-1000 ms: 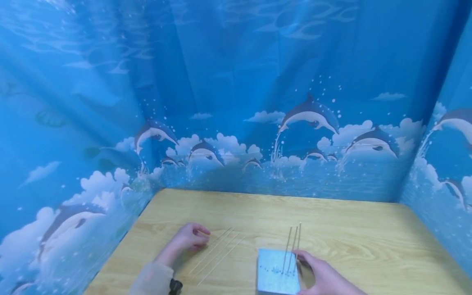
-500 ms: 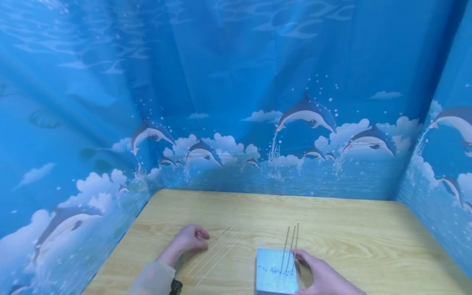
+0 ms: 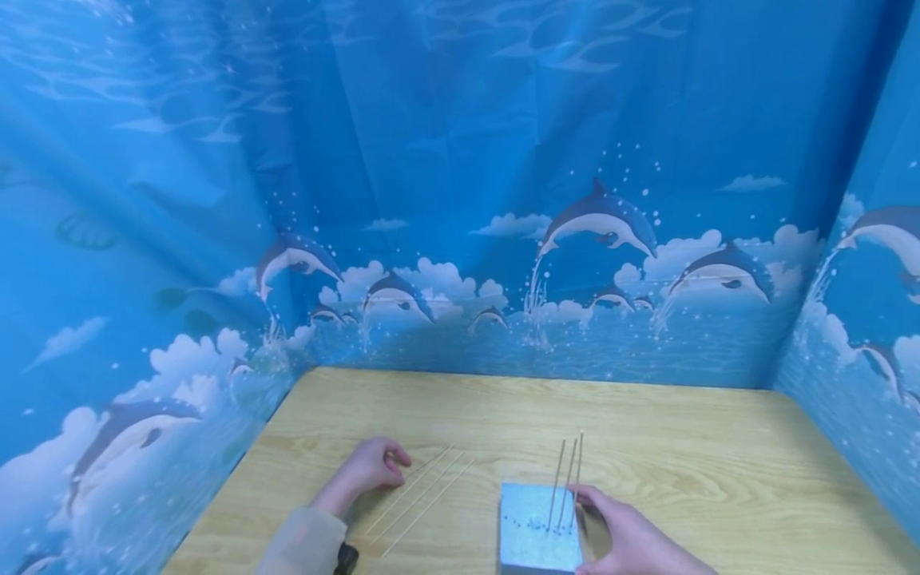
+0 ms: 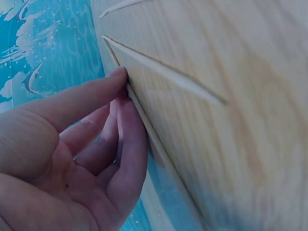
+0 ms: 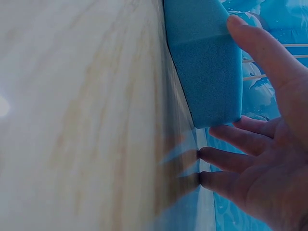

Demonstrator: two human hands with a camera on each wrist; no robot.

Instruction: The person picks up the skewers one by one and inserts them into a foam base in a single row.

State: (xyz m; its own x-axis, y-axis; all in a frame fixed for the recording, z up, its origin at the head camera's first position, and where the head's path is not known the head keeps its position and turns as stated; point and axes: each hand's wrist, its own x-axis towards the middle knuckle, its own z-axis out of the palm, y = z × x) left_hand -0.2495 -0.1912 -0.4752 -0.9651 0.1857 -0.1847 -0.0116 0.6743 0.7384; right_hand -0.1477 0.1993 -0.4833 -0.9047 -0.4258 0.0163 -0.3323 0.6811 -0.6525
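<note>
My left hand (image 3: 374, 465) is low over the left side of the table. In the left wrist view, its thumb and forefinger pinch a thin wooden stick (image 4: 161, 149) near one end. Several similar sticks (image 3: 417, 501) lie slantwise to its right, one of them (image 4: 168, 72) meeting the held stick's tip in the left wrist view. A light-blue foam block (image 3: 528, 547) sits on the table with three sticks (image 3: 557, 483) standing in its right part. My right hand (image 3: 632, 537) holds the block from the right, thumb at one corner and fingertips at the other end (image 5: 209, 82).
The wood-grain table (image 3: 683, 447) reaches back to a blue curtain (image 3: 460, 200) printed with dolphins, which also closes off both sides. A row of small holes (image 3: 521, 524) runs across the block's top, left of the standing sticks.
The head view has shifted very slightly. Both hands, the block and the sticks stay nearly where they were.
</note>
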